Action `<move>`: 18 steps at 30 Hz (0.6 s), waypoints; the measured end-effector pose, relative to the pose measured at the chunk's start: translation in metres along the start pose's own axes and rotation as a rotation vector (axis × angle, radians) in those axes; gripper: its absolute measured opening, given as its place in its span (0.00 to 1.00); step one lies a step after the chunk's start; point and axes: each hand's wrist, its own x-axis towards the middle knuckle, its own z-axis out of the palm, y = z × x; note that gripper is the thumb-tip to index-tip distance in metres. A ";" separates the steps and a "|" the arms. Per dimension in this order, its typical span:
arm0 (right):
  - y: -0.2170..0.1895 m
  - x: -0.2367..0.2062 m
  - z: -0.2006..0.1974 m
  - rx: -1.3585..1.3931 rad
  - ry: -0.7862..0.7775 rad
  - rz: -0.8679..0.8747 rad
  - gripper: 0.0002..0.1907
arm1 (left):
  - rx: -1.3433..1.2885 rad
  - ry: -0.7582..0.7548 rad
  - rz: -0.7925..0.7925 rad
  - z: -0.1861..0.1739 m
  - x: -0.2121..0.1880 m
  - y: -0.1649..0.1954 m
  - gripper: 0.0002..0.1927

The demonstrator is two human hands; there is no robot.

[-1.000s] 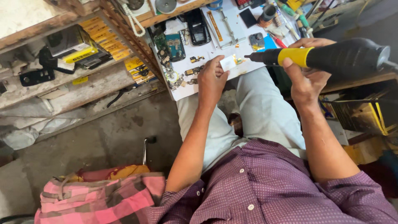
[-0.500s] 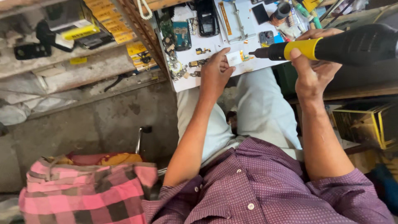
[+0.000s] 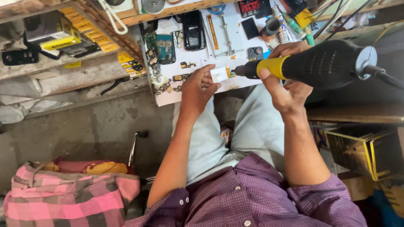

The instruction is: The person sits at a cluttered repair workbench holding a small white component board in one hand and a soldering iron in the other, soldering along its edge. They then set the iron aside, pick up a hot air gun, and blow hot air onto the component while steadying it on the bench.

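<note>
My right hand (image 3: 285,86) grips a black and yellow rotary power tool (image 3: 320,64), its thin tip pointing left. My left hand (image 3: 197,88) pinches a small white flat piece (image 3: 219,75) at the near edge of the white work board (image 3: 168,97). The tool's tip meets the right edge of that piece. A cord leaves the tool's rear at the far right. Small circuit boards and metal parts lie on the board just left of my left hand.
The board carries a dark phone (image 3: 193,28), a green circuit board (image 3: 165,48), tweezers and several small parts. A wooden shelf (image 3: 63,54) with yellow-black items stands left. A pink checked cloth (image 3: 71,197) lies lower left. Yellow-edged boxes (image 3: 362,151) sit right.
The view has shifted down and closer, so the board and hands sit lower in frame. Both hands keep their hold; the tool tip stays against the white piece.
</note>
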 end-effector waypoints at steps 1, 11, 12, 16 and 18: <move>0.004 0.002 -0.001 -0.001 -0.001 0.002 0.20 | -0.005 -0.005 -0.011 0.001 0.002 0.001 0.29; 0.022 0.004 0.002 0.033 0.116 0.018 0.25 | 0.033 0.008 -0.023 0.006 0.011 -0.002 0.26; 0.023 0.003 0.002 0.026 0.111 0.033 0.24 | 0.026 0.011 -0.025 0.005 0.010 -0.002 0.26; 0.029 0.001 0.005 -0.024 0.069 0.065 0.21 | 0.013 0.027 -0.032 0.004 0.013 -0.003 0.26; 0.033 0.000 0.007 -0.051 0.044 0.052 0.21 | 0.006 0.025 -0.031 0.003 0.014 -0.004 0.26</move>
